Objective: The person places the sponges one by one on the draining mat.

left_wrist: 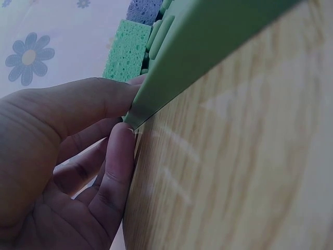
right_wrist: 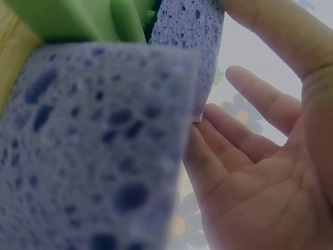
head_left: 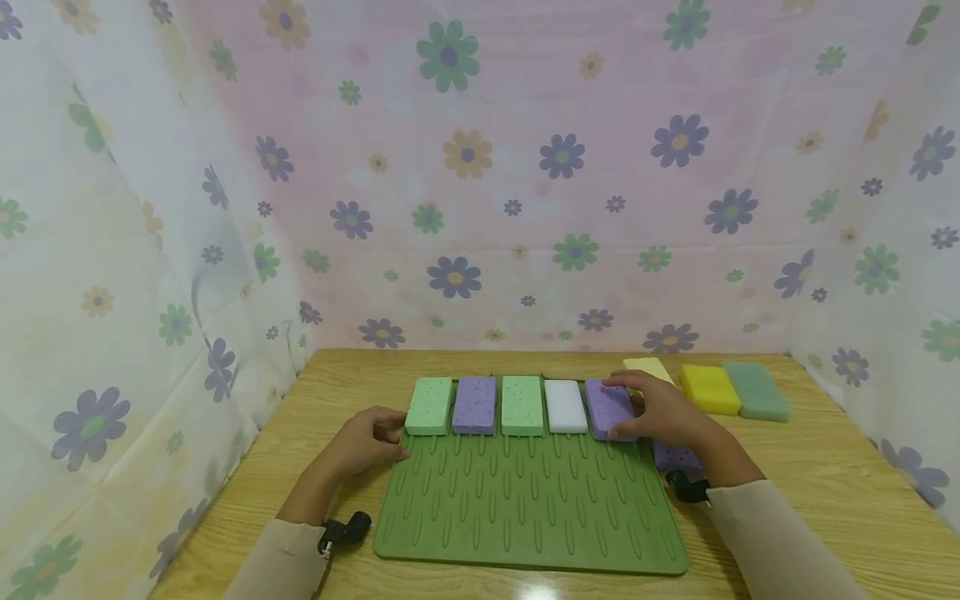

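Note:
A green mat (head_left: 525, 508) lies on the table with a row of sponges along its far edge: a green sponge (head_left: 430, 406), a purple sponge (head_left: 475, 406), another green sponge (head_left: 522, 406), a white sponge (head_left: 566, 407) and, at the right end, a speckled purple sponge (head_left: 606, 404). That last one sits slightly askew; my right hand (head_left: 663, 410) grips it between thumb and fingers. At the mat's left edge, beside the first green sponge, my left hand (head_left: 367, 442) pinches the rim, with a fingertip low against its side in the left wrist view.
One more purple sponge (head_left: 677, 457) lies by the mat's right edge under my right wrist, large in the right wrist view. Beyond that hand are a pale yellow sponge (head_left: 649, 367), a yellow sponge (head_left: 709, 389) and a grey-green sponge (head_left: 757, 392). Flowered cloth (head_left: 517, 183) encloses the table.

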The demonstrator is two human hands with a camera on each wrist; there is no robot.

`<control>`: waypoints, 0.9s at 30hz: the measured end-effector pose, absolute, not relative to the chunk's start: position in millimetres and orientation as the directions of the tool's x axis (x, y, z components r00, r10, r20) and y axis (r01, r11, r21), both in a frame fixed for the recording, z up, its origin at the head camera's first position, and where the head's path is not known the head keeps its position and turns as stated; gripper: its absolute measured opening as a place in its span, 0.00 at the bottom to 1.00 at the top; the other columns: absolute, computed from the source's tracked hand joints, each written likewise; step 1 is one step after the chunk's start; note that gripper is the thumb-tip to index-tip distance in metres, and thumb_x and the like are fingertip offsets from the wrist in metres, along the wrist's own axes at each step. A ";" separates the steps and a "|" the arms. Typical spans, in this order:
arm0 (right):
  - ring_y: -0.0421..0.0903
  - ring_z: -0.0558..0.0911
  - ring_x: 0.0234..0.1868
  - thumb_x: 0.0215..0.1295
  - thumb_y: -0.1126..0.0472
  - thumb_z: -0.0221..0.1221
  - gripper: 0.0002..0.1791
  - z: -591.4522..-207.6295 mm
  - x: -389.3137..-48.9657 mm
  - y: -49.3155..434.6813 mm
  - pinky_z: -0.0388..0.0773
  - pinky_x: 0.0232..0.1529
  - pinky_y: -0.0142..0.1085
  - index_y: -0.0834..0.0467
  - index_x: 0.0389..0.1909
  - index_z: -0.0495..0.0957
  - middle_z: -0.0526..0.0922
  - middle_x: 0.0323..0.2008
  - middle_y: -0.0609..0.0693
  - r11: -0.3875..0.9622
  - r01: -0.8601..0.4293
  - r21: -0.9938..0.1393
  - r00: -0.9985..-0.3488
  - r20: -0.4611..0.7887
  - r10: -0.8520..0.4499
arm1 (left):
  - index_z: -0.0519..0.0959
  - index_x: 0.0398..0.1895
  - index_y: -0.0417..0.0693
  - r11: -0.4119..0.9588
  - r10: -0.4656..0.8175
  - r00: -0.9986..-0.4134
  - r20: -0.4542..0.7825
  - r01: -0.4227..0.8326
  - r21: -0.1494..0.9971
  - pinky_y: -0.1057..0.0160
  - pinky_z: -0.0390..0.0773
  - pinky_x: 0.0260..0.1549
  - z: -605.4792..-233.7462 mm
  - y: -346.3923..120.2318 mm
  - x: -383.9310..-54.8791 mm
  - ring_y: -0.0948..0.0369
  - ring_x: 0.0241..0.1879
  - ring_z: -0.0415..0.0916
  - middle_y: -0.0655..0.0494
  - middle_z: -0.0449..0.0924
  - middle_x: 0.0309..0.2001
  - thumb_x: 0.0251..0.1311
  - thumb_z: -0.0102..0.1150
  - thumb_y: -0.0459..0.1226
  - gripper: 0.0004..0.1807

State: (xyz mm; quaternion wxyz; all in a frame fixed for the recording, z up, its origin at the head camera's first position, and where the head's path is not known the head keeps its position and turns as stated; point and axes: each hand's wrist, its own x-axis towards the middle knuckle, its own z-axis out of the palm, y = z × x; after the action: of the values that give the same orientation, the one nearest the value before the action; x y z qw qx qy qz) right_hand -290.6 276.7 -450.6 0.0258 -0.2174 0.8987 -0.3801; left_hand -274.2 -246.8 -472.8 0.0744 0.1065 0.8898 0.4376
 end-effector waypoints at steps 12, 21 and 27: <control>0.70 0.61 0.77 0.54 0.50 0.79 0.49 -451.3 -290.1 275.4 0.70 0.67 0.63 0.59 0.75 0.69 0.55 0.80 0.66 0.631 -0.364 -0.685 -0.904 0.097 -0.416 | 0.79 0.67 0.48 0.588 0.258 -0.965 -0.039 0.124 0.800 0.58 0.80 0.45 -472.5 -246.8 -274.1 0.57 0.49 0.78 0.52 0.79 0.61 0.54 0.79 0.38 0.35; 0.71 0.61 0.76 0.56 0.49 0.77 0.49 -449.1 -287.4 273.7 0.72 0.66 0.62 0.59 0.76 0.66 0.55 0.79 0.68 0.628 -0.366 -0.687 -0.899 0.086 -0.429 | 0.78 0.68 0.47 0.583 0.263 -0.964 -0.037 0.128 0.802 0.59 0.80 0.45 -472.5 -247.0 -274.5 0.57 0.49 0.78 0.53 0.79 0.61 0.54 0.79 0.39 0.36; 0.71 0.62 0.76 0.56 0.49 0.77 0.49 -448.4 -287.5 275.0 0.73 0.65 0.62 0.59 0.76 0.66 0.56 0.79 0.68 0.618 -0.378 -0.689 -0.893 0.096 -0.439 | 0.79 0.68 0.47 0.584 0.263 -0.964 -0.035 0.130 0.802 0.59 0.80 0.45 -472.3 -246.4 -274.6 0.57 0.48 0.78 0.53 0.79 0.60 0.54 0.80 0.38 0.35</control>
State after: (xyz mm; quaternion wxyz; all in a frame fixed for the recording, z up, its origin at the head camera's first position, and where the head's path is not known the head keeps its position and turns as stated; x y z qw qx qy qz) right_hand -287.5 275.0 -448.4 0.0410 -0.2275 0.8986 -0.3730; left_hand -274.6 -246.4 -472.3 0.0750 0.1110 0.8867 0.4426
